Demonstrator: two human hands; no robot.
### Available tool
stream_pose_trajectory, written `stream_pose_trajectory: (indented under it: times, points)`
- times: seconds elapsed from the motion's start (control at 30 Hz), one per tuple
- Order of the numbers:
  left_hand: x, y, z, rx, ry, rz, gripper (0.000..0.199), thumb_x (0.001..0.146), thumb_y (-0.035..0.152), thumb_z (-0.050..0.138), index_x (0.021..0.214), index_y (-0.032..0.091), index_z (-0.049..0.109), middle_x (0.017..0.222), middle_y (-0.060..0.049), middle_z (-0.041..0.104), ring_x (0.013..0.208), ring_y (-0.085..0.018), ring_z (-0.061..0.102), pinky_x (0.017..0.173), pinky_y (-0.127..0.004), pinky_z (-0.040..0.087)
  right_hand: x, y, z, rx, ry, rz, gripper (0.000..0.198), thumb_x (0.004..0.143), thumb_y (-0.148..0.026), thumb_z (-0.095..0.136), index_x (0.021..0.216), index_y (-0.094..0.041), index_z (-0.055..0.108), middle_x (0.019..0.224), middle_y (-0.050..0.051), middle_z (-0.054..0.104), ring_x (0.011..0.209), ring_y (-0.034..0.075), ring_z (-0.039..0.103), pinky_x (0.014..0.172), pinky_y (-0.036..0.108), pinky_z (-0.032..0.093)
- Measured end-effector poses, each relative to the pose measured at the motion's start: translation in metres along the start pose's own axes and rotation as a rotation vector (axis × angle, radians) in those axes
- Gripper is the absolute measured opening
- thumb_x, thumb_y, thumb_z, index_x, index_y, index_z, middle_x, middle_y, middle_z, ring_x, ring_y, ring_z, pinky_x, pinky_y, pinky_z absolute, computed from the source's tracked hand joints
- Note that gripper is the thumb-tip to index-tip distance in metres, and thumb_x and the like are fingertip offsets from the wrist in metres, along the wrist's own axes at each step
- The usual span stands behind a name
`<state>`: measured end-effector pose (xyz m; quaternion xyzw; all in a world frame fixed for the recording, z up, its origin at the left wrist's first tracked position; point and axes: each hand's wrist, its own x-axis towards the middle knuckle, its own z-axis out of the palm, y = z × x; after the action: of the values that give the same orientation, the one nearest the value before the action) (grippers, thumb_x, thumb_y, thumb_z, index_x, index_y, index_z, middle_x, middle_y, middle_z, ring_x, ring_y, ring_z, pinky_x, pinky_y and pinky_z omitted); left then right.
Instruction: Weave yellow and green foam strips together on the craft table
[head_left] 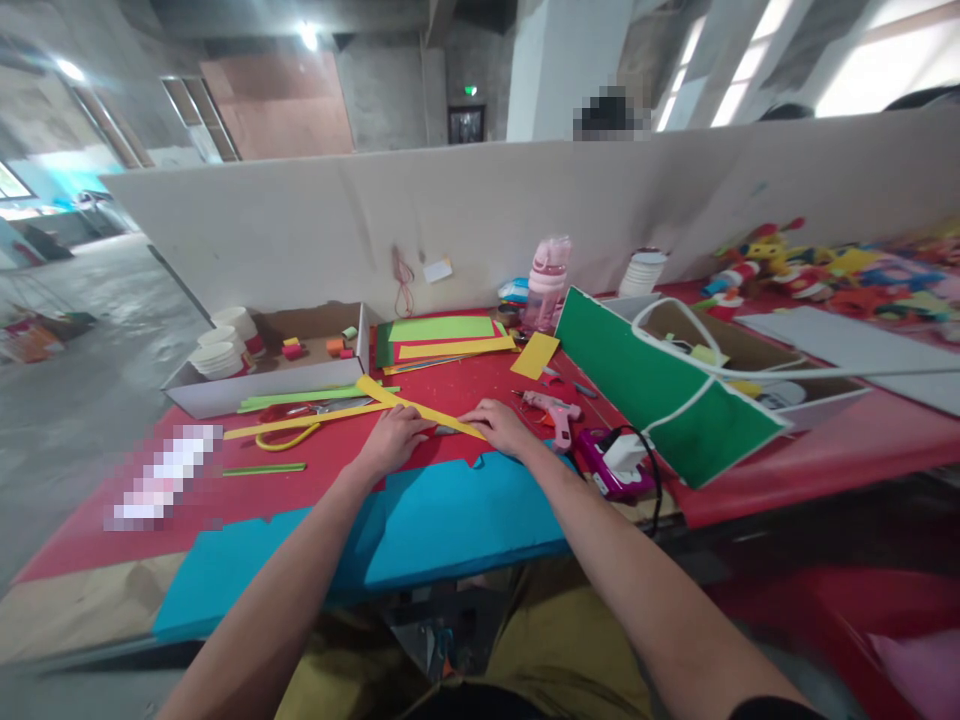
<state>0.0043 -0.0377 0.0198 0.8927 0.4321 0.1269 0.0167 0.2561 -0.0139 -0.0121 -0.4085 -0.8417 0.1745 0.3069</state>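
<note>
A long yellow paper strip [427, 411] runs slantwise between my hands, just above the red table covering. My left hand [396, 440] is closed at the strip's near edge, fingers bent against it. At the strip's right end, my right hand [501, 427] pinches it between thumb and fingers. A small greyish piece [445, 430] shows between the hands, too blurred to name. Left of my left hand lie scissors with yellow handles [291, 440], another yellow strip [311, 415] and green strips [300, 397]. A pink glue gun [553, 410] rests right of my right hand.
Blue sheets [450, 515] lie along the front edge. A cardboard box [270, 385] with cups stands left; a green board [652, 395] leans on another box at right. A purple power strip [611, 470] with cables and a pink bottle [547, 285] are nearby. A white partition [465, 210] rises behind.
</note>
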Motion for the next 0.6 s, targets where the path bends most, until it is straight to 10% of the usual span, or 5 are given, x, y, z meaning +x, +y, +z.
stream_pose_trajectory:
  times: [0.6]
  points:
    - [0.001, 0.016, -0.002, 0.012, -0.041, -0.032, 0.034, 0.090, 0.026, 0.046, 0.120, 0.025, 0.063, 0.099, -0.009, 0.060, 0.095, -0.021, 0.050, 0.083, -0.033, 0.041, 0.002, 0.001, -0.001, -0.001, -0.014, -0.003, 0.029, 0.084, -0.007, 0.055, 0.103, -0.019, 0.073, 0.089, 0.007, 0.064, 0.083, 0.016, 0.057, 0.079, 0.027, 0.043]
